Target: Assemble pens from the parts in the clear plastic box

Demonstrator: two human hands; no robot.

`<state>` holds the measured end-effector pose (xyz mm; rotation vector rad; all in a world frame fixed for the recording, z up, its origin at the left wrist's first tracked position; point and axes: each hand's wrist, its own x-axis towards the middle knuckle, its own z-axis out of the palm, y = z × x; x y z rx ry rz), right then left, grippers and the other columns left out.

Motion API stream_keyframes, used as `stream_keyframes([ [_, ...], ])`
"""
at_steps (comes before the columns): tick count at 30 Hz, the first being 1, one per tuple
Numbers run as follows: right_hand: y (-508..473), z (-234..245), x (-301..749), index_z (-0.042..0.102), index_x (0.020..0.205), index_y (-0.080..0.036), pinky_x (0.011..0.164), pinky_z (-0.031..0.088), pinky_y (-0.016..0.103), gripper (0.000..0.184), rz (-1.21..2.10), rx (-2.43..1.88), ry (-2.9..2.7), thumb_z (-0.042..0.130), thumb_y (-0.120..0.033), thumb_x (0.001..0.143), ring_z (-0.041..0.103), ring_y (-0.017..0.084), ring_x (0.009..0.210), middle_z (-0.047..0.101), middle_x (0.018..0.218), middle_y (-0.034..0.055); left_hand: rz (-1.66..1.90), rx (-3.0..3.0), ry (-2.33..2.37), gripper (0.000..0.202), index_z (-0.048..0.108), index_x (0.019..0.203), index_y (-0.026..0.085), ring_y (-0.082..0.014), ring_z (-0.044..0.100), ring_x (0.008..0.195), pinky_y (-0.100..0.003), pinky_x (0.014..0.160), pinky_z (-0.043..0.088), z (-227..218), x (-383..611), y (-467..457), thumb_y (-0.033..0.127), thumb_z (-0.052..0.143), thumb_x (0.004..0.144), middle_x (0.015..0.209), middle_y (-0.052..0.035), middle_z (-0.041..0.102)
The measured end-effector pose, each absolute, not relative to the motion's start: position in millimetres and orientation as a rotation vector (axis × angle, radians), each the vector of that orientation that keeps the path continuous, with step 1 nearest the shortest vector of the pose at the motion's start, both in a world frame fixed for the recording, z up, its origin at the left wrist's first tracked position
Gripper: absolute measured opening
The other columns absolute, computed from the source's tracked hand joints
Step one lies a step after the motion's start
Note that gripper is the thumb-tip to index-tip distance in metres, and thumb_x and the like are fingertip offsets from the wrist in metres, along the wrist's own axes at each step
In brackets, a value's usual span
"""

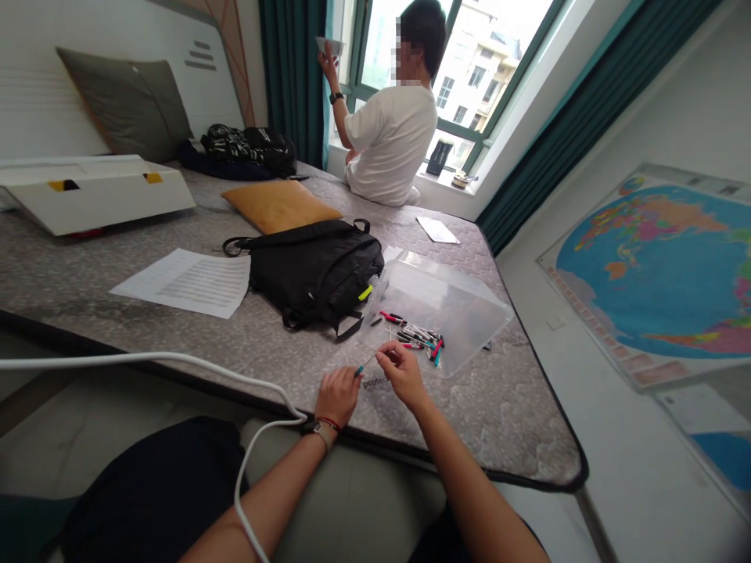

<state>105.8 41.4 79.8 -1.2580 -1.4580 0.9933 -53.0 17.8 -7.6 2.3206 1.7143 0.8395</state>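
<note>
My left hand (337, 396) and my right hand (402, 375) hover close together over the mattress edge. Between them is a thin pen (364, 365) with a blue end. My left fingers hold the blue end, and my right fingertips pinch the other end. Just beyond my right hand, several marker pens (414, 336) with red, blue and black parts lie in a loose heap. They rest on a clear plastic sleeve (440, 293). A watch and a red cord circle my left wrist.
A black backpack (314, 277) and a printed sheet (191, 283) lie on the grey quilted mattress (498, 422). A white cable (146, 359) runs across its front edge. A person in a white shirt (390, 133) sits by the window. A world map (657, 266) is on the right.
</note>
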Motion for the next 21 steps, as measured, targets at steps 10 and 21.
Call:
stream_keyframes([
  [10, 40, 72, 97, 0.062, 0.084, -0.018, 0.061, 0.042, 0.024, 0.019, 0.939, -1.279, -1.533, 0.063, -0.038, 0.085, 0.052, 0.014, 0.070, 0.058, 0.079, 0.0015, 0.899, 2.323, 1.698, 0.023, 0.062, 0.099, 0.021, -0.0210, 0.060, 0.086, -0.034, 0.077, 0.037, -10, -53, 17, 0.028, 0.041, 0.100, 0.089, -0.0045, 0.068],
  [21, 24, 40, 118, 0.070, 0.087, -0.017, 0.052, 0.048, 0.028, 0.036, 1.131, -1.350, -1.007, 0.073, -0.047, 0.067, 0.061, 0.020, 0.063, 0.065, 0.074, 0.0047, 1.127, 2.410, 1.713, 0.024, 0.065, 0.099, 0.026, -0.0181, 0.066, 0.082, -0.032, 0.075, 0.045, -28, -52, 23, 0.025, 0.041, 0.099, 0.089, -0.0014, 0.070],
])
